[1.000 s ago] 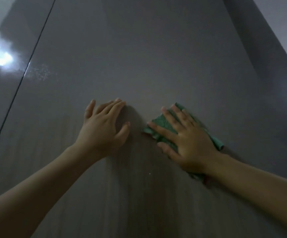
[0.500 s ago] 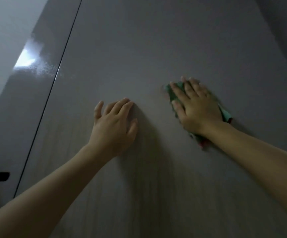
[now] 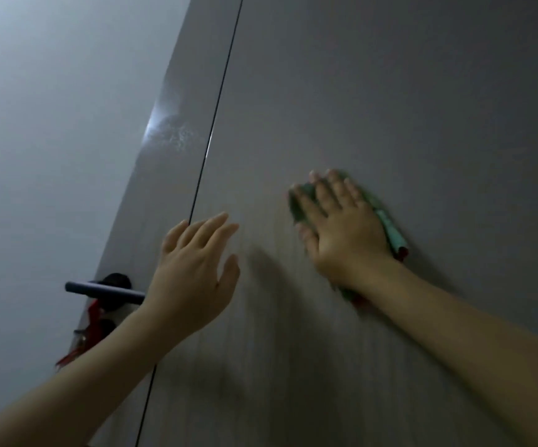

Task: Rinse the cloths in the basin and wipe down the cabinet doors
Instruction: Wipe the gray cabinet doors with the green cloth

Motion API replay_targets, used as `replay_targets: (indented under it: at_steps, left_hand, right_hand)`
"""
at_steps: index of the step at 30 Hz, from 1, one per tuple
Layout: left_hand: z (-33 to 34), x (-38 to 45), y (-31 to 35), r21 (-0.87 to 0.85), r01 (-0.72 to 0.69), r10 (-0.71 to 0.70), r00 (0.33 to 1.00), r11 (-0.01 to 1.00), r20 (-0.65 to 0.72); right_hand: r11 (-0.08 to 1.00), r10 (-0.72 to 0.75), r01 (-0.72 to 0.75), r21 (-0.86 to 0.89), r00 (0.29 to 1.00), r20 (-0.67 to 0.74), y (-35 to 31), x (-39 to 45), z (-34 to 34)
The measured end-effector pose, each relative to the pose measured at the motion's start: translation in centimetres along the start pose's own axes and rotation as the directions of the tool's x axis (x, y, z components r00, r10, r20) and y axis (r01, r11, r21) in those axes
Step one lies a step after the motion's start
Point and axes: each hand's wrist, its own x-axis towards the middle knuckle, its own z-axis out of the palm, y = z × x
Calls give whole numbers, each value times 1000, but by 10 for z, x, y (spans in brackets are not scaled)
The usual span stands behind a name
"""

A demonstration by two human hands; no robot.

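Note:
A tall grey cabinet door (image 3: pixel 390 108) fills most of the view. My right hand (image 3: pixel 342 230) lies flat, fingers straight, pressing a green cloth (image 3: pixel 390 227) against the door; the cloth shows along the hand's right side and past the fingertips, with a red edge near the wrist. My left hand (image 3: pixel 196 272) is spread flat against the same door, to the left of the cloth and lower, close to the dark vertical seam (image 3: pixel 216 101).
Left of the seam is a narrower grey panel (image 3: pixel 171 156) with a glossy wet patch. A dark lever handle (image 3: pixel 103 291) sticks out at the lower left, with red tassels (image 3: pixel 90 321) hanging below it. A pale wall (image 3: pixel 51 124) lies beyond.
My right hand slid the cloth up the door and then slightly left. The view swung left, bringing the lever handle and wall into sight. My left hand stayed flat on the door.

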Motion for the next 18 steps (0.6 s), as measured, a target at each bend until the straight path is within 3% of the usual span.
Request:
replay_targets:
  at_steps: [2, 3, 5, 8, 9, 11, 14, 16, 18]
  left_hand:
    - [-6, -11, -19, 51, 36, -37, 999, 998, 32]
    - [-9, -16, -29, 68, 54, -58, 997, 996, 46]
    - [-12, -28, -48, 71, 88, -92, 994, 994, 66]
    - [-11, -42, -65, 5, 119, -119, 990, 993, 69]
    - [-11, -45, -69, -12, 118, -118, 992, 993, 55]
    - [-10, -47, -73, -4, 84, -84, 996, 996, -2]
    - [-9, -50, -76, -1, 43, -43, 996, 999, -82]
    - [-7, -52, -76, -37, 40, -44, 993, 999, -108]
    - [-4, -52, -77, -60, 33, -42, 989, 998, -142]
  right_hand:
    - [965, -260, 259, 25, 964, 49, -11, -21, 5]
    - [947, -319, 320, -3, 945, 75, -5, -22, 3]
    - [968, -250, 252, -17, 966, 65, 8, -3, -2]
    - [993, 116, -116, -6, 993, -17, -8, 35, -3]
    - [989, 145, -145, 7, 989, -21, -25, 39, 0]
    - [1000, -19, 19, 15, 1000, -1, -56, 27, 11]
    - [958, -288, 288, 21, 957, 29, -65, 0, 15]
    - [959, -283, 283, 13, 957, 67, -59, 11, 9]
    - [990, -136, 135, 30, 989, 62, -64, 39, 8]
